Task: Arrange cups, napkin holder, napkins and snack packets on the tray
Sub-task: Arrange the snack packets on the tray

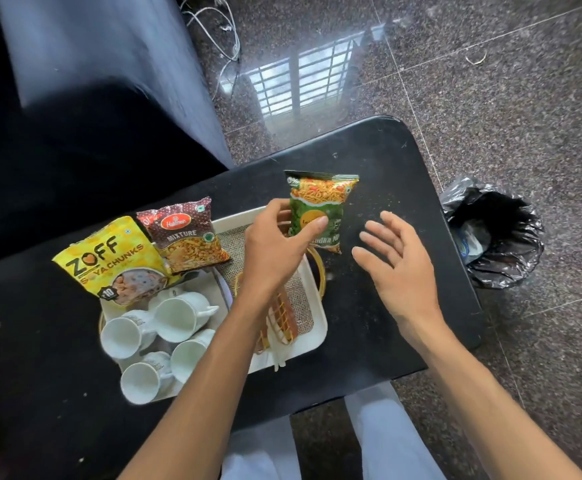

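Left hand (275,247), pinching the green snack packet (317,206), should lay it flat on the tray (321,323) beside the Mixture packet (185,237); right hand (400,265) hovers spread

Bench (386,188): black glossy top with a rounded far corner, flecked with pale specks.
On the bench: one white rectangular tray (318,329), set at a slant on the left half; its gold loop handle (320,271) sits over the bench top.
Tray lining: burlap-like liner (303,299).
On the tray: four white cups (178,317) on their sides at the near-left end; a yellow ZOFF soya chunks packet (116,258) and a maroon Haldiram's Mixture packet (185,237) at the far-left end.
Floor (490,98): speckled polished stone tiles; a bin (494,233) lined with a black bag stands just beside the bench's right end.
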### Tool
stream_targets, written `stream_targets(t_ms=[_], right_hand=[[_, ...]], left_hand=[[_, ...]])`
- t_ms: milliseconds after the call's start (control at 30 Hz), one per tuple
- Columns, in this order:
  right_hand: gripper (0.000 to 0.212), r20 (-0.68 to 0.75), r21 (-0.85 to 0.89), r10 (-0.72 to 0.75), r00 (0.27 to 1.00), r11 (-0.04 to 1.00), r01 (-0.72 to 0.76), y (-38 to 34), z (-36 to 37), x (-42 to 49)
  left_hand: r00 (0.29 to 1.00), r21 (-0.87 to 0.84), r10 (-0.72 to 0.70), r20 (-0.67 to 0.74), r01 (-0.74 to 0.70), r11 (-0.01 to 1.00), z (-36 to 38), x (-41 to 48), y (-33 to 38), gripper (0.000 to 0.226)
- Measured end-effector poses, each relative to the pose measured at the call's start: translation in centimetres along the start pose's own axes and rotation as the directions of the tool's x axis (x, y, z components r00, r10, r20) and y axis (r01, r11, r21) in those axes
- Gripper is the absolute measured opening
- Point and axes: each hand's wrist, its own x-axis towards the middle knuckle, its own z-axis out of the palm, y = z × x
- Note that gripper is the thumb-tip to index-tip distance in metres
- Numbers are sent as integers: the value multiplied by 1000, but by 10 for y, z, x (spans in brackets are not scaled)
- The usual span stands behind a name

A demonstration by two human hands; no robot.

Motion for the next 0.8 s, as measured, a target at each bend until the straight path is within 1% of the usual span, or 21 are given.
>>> stream_targets(t_ms=[33, 100, 233, 300, 400, 533, 600, 800], right_hand=[[63, 36, 21, 6, 999, 1000, -7, -3, 7, 0], [60, 93, -14, -19, 995, 1000, 21, -10, 23, -2], [48, 178, -161, -139, 974, 972, 168, -24, 62, -3], [40, 200, -221, -197, 960, 945, 240, -28, 81, 0], [32, 207, -263, -236, 949, 921, 286, -31, 104, 9], [39, 232, -336, -241, 942, 889, 310, -26, 124, 18], [41, 222, -371, -249, 943, 873, 318, -21, 130, 21], [42, 199, -432, -284, 938, 834, 344, -8, 137, 22]], left_hand=[[1000, -23, -11, -8, 10, 1000, -9, -3, -4, 35], [1000, -31, -19, -16, 19, 999, -26, -8, -10, 36], [996, -43, -31, -87, 27, 999, -53, -12, -25, 48], [990, -85, -69, -119, 59, 995, -63, -11, -33, 44], [983, -119, -124, -138, 108, 987, -72, -9, -43, 30], [970, -79, -154, -188, 142, 987, -73, -4, -51, 19], [965, -71, -166, -203, 155, 985, -73, -1, -53, 19], [971, -60, -190, -146, 183, 981, -73, 4, -58, 19]])
